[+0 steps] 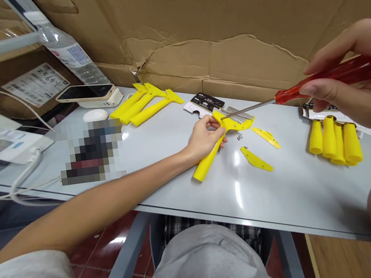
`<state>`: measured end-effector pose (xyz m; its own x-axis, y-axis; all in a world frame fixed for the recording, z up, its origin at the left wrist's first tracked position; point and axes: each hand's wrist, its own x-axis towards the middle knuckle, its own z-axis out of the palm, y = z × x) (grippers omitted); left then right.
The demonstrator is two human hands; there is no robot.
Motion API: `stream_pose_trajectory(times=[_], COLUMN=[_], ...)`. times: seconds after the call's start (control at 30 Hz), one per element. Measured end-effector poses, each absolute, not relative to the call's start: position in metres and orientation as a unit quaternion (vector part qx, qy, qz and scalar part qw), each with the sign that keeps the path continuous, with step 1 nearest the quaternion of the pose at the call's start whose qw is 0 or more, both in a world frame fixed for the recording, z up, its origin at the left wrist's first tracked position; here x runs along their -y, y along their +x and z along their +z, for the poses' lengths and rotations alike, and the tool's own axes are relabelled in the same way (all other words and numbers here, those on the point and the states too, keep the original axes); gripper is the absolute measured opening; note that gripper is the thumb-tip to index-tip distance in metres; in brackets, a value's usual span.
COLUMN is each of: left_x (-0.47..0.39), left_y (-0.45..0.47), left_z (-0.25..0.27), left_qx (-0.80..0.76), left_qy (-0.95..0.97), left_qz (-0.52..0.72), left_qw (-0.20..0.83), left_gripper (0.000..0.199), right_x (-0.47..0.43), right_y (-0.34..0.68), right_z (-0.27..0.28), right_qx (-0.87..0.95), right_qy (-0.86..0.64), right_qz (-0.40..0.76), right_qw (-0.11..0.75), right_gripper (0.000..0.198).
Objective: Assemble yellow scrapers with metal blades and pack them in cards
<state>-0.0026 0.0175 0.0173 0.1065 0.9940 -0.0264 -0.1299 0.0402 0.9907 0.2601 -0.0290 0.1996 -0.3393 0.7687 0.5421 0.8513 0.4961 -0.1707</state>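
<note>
My left hand [204,140] is closed around a yellow scraper [205,163] just below its wide head, and the handle slants toward the table's front edge. My right hand [357,93] grips a screwdriver [292,93] with a clear red handle. Its long metal shaft points left, with the tip at the scraper's head; whether it sits in a screw I cannot tell. Several tiny screws [240,136] lie on the table right of the scraper. Close by are two loose yellow cover plates, one farther back [267,138] and one nearer [256,160]. Thin metal blades [237,115] lie behind the scraper's head.
Several yellow scrapers [147,105] lie at the back left. On the right are yellow handle sleeves [329,140] beside a blade packet. A black-and-white packet [204,102] lies behind my left hand. A phone [87,92], a bottle [71,53] and cables [22,174] occupy the left; cardboard [229,55] walls the back.
</note>
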Motion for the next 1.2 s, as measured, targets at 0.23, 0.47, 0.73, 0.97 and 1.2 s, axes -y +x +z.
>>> stream_pose_trajectory(times=[0.23,0.47,0.73,0.97,1.2], left_x=[-0.016,-0.015,-0.016,-0.016,-0.017], left_y=[0.0,0.0,-0.001,-0.001,-0.001], left_z=[0.023,0.023,0.019,0.019,0.02], left_qx=[-0.459,-0.468,-0.465,-0.462,-0.459], left_qy=[0.473,0.474,0.479,0.482,0.474], left_qz=[0.5,0.497,0.497,0.499,0.502], left_qw=[0.562,0.556,0.554,0.553,0.56], left_gripper=[0.027,0.025,0.023,0.025,0.027], right_x=[0.029,0.026,0.031,0.028,0.03], right_y=[0.257,0.26,0.25,0.256,0.257], right_z=[0.197,0.197,0.197,0.197,0.199], right_qx=[0.871,0.863,0.88,0.862,0.885], right_qy=[-0.389,-0.383,-0.342,-0.392,-0.355], right_qz=[-0.093,-0.128,-0.085,-0.121,-0.097], right_qw=[0.285,0.305,0.318,0.299,0.285], right_gripper=[0.037,0.04,0.035,0.037,0.026])
